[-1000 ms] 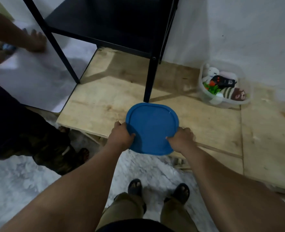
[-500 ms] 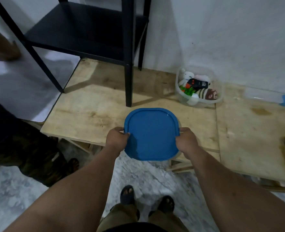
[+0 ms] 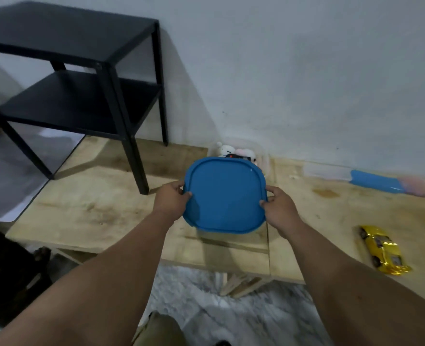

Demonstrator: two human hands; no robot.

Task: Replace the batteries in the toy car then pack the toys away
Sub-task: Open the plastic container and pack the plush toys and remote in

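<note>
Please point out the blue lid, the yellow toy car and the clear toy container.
blue lid [image 3: 225,196], head view, centre of top face
yellow toy car [image 3: 382,248], head view, roof
clear toy container [image 3: 263,158], head view, right wall

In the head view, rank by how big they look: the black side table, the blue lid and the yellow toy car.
1. black side table, clearly the largest.
2. blue lid, held nearer the camera than the rest, so it looks bigger than it would lying on the boards.
3. yellow toy car, smallest.

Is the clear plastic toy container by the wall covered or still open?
Still open. The round-cornered blue plastic lid is held in front of the clear plastic container by both hands; soft toys show above its far edge.
</note>
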